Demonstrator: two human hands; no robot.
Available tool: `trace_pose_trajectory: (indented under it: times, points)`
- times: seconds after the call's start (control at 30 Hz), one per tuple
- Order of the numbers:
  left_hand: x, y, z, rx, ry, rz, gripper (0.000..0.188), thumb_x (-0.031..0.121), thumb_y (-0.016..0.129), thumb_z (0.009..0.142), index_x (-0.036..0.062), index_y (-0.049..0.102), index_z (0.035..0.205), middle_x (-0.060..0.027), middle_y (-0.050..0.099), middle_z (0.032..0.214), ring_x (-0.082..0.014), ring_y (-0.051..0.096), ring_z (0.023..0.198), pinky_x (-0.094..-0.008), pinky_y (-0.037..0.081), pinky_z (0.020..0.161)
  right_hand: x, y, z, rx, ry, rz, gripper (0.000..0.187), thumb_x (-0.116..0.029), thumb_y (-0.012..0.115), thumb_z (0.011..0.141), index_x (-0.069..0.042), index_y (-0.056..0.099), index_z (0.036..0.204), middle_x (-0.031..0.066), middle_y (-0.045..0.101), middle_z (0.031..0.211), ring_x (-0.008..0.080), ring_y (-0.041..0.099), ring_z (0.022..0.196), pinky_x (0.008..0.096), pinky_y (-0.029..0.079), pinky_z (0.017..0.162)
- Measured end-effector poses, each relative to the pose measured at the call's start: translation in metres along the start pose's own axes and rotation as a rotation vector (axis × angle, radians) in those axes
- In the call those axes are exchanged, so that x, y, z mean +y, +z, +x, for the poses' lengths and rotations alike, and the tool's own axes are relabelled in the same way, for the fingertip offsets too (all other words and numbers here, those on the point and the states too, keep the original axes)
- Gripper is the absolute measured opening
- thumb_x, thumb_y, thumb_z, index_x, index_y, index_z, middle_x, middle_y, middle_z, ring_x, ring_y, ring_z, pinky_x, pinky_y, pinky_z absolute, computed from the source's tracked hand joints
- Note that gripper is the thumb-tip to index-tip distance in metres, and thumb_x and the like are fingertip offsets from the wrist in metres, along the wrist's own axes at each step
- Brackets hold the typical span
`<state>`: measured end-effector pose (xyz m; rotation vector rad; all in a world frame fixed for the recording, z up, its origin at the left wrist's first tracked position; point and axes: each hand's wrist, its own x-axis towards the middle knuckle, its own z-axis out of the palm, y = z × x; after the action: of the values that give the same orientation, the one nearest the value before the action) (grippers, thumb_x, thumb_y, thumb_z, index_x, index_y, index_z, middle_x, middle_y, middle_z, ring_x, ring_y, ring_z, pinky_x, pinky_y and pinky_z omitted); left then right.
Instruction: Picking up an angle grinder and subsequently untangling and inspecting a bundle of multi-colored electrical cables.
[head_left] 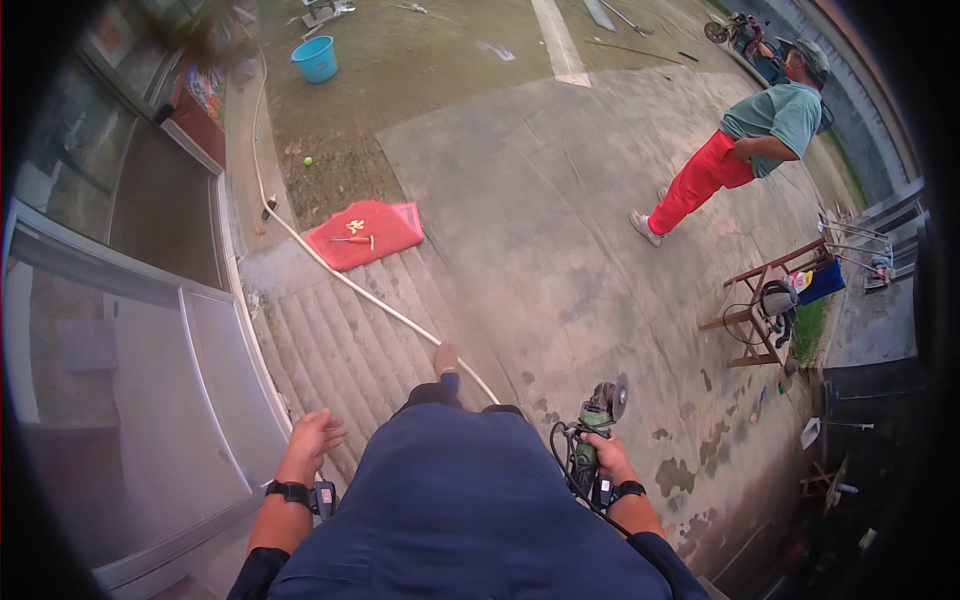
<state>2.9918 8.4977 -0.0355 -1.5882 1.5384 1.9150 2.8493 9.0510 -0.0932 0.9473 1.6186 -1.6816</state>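
Note:
My right hand (pixel 612 456) is wrapped round a green angle grinder (pixel 594 412), held low at my right side with its round disc (pixel 621 396) pointing up and outward. A black power cord (pixel 562 462) loops beside the grinder and runs back along my forearm. On the other side, my left hand (pixel 318 434) hangs with its fingers loosely apart and nothing in it. Below it lie the ridged concrete steps or ramp (pixel 330 345), close to the sliding door frame (pixel 262 375).
A pale hose (pixel 372 302) crosses the ground by my foot. Ahead, a red mat (pixel 375 252) bears a small red-handled tool (pixel 352 240). At right stands a person in red trousers (pixel 692 182), beyond a wooden chair (pixel 752 318) holding cables. A blue bucket (pixel 315 62) sits farther off.

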Motion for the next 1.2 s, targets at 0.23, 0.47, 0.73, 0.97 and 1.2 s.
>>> trace_pose_trajectory:
  times: [0.23,0.47,0.73,0.97,1.2]
  points:
    - [0.067,0.015,0.064,-0.001,-0.040,0.007,0.032,0.030,0.050,0.100,0.0006,0.054,0.112,-0.0166,0.065,0.112,-0.0292,0.066,0.098,-0.0375,0.053,0.079,-0.047,0.030,0.051,0.051,0.008,-0.012,0.037,-0.006,0.075,0.074,0.001,0.059,0.106,0.0118,0.067,0.088,0.0228,0.067,0.071,0.0391,0.059,0.063]
    - [0.144,0.034,0.133,-0.012,0.011,0.000,0.032,0.030,0.051,0.099,0.0004,0.053,0.111,-0.0177,0.064,0.112,-0.0300,0.066,0.097,-0.0381,0.054,0.079,-0.119,0.075,0.106,0.021,0.010,0.051,0.040,-0.005,0.075,0.073,0.001,0.056,0.108,0.0112,0.066,0.088,0.0238,0.068,0.071,0.0402,0.060,0.064]
    - [0.198,0.075,0.190,0.034,0.003,-0.051,0.034,0.031,0.051,0.099,0.0000,0.052,0.113,-0.0203,0.062,0.114,-0.0329,0.065,0.099,-0.0402,0.053,0.080,-0.244,0.128,0.185,-0.087,-0.095,0.000,0.034,-0.005,0.070,0.077,0.000,0.059,0.108,0.0098,0.065,0.087,0.0256,0.067,0.068,0.0419,0.060,0.063]
    - [0.268,0.159,0.287,0.128,0.030,-0.053,0.034,0.032,0.052,0.097,0.0007,0.055,0.109,-0.0171,0.064,0.107,-0.0298,0.066,0.093,-0.0368,0.053,0.076,-0.404,0.175,0.297,-0.200,-0.299,0.019,0.037,0.001,0.070,0.074,0.000,0.057,0.110,0.0089,0.065,0.093,0.0217,0.067,0.076,0.0383,0.060,0.066]
    - [0.416,0.257,0.341,-0.034,0.112,0.085,0.034,0.037,0.056,0.097,0.0045,0.056,0.104,-0.0126,0.066,0.102,-0.0228,0.067,0.086,-0.0312,0.054,0.071,-0.568,0.248,0.361,-0.326,-0.462,0.058,0.045,-0.001,0.069,0.077,0.000,0.054,0.119,0.0087,0.064,0.101,0.0200,0.065,0.087,0.0354,0.057,0.074]
